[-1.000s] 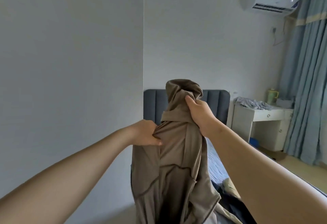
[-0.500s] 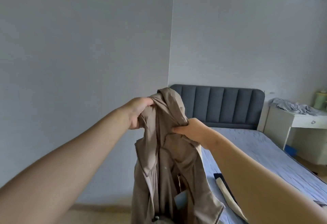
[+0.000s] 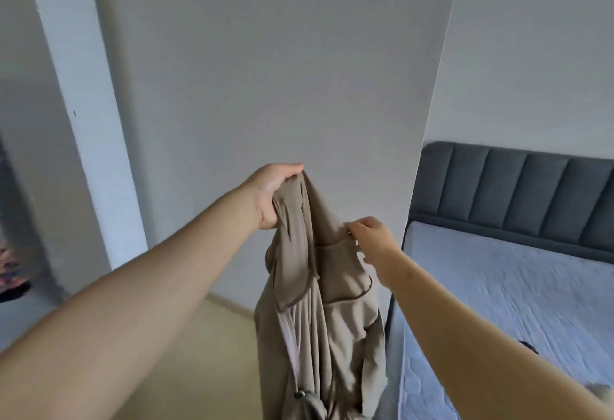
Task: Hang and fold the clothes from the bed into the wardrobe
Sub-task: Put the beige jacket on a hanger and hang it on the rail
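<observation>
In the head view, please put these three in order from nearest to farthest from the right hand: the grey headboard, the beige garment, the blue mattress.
1. beige garment: directly at the right hand, which pinches its upper edge.
2. blue mattress: to the right of the hand and lower.
3. grey headboard: farther right, standing at the mattress's far end.

Bed [image 3: 498, 286] w/ pale blue sheet; small dark item [image 3: 529, 346] lying on it.
</observation>
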The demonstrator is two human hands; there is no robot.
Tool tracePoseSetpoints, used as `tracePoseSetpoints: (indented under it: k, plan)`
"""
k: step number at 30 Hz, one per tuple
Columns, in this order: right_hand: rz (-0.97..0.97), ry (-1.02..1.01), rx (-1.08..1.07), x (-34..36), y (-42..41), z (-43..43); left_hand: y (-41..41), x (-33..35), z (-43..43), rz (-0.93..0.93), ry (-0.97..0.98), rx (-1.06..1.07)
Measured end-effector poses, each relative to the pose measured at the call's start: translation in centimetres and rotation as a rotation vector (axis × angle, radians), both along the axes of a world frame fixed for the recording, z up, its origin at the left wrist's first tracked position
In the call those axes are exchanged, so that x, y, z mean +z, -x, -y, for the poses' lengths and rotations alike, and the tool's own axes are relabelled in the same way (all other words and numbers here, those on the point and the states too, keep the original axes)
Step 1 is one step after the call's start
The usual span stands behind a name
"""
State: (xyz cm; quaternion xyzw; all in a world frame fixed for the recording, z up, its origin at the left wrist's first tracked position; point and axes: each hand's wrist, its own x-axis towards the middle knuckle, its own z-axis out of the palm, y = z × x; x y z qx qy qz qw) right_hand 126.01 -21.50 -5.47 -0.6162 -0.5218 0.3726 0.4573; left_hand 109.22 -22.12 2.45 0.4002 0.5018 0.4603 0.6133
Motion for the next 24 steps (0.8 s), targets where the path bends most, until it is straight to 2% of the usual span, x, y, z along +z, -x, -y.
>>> tracePoseSetpoints:
  k: [2, 5, 7, 9, 12, 13, 15, 18, 24]
  plan:
    - [-0.127, -0.012, 0.116, -0.6, 3.0, 0.1, 1.7, 0.1, 0.7, 0.021, -0.014, 0.084]
    - [-0.104, -0.104, 0.273, -1.6, 6.7, 0.1, 4.6, 0.4, 1.1, 0.038, -0.037, 0.194]
    - [0.086, -0.117, 0.357, -2.6, 9.2, -0.5, 7.1, 0.8, 1.4, 0.041, -0.058, 0.240]
    - [0.328, -0.042, 0.451, -3.3, 11.2, -1.0, 9.3, 1.2, 1.5, 0.026, -0.087, 0.244]
    - [0.452, 0.054, 0.562, -3.8, 15.9, -2.5, 14.3, 1.7, 1.3, -0.021, -0.112, 0.294]
    - [0.410, 0.067, 0.551, -3.7, 17.7, -3.0, 16.2, 1.9, 1.1, -0.035, -0.109, 0.315]
    - [0.209, 0.089, 0.515, -3.0, 21.2, -4.0, 20.2, 2.0, 0.6, -0.069, -0.100, 0.347]
    - [0.002, 0.079, 0.495, -1.6, 26.2, -5.7, 26.1, 1.5, 0.0, -0.187, -0.110, 0.305]
    - [-0.233, 0.017, 0.509, 2.0, 36.5, -8.6, 37.1, -0.8, -1.1, -0.878, -0.179, 0.381]
